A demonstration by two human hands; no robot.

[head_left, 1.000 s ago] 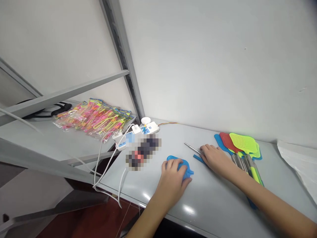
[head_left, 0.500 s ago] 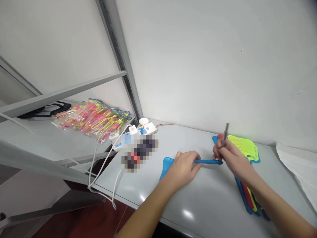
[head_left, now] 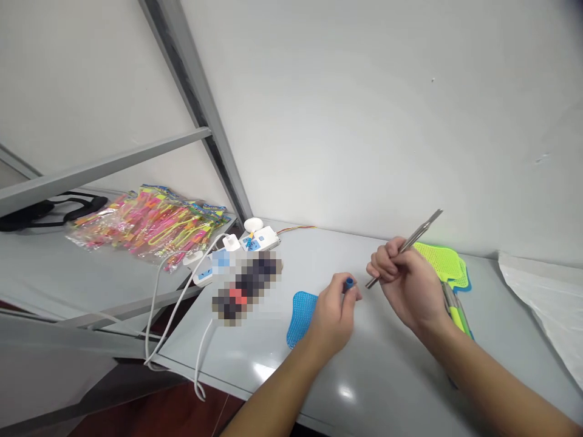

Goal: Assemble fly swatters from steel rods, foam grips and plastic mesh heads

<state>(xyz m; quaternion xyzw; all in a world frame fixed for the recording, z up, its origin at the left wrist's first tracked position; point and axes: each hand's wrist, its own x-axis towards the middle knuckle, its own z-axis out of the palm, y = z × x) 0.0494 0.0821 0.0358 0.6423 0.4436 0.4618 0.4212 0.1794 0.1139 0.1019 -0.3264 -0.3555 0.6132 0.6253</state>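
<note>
My left hand (head_left: 334, 312) is closed round the short stub of a blue fly swatter head (head_left: 299, 317), whose mesh pad rests on the grey table (head_left: 392, 376). The stub's open end shows above my fingers. My right hand (head_left: 407, 280) grips a thin metal rod (head_left: 416, 233) that points up and to the right, its lower tip a little to the right of the blue stub. The rod and the stub are apart.
A stack of finished fly swatters (head_left: 449, 270), green on top, lies behind my right hand. A white power strip (head_left: 237, 252) with cables, a blurred object (head_left: 246, 285) and a bag of bright plastic toys (head_left: 146, 221) lie to the left. White plastic sheet (head_left: 542, 303) lies at right.
My left hand has gathered the blue head's stub upright. My right hand has lifted the metal rod off the table and tilted it, its lower tip now near the stub. The camera has shifted right.
</note>
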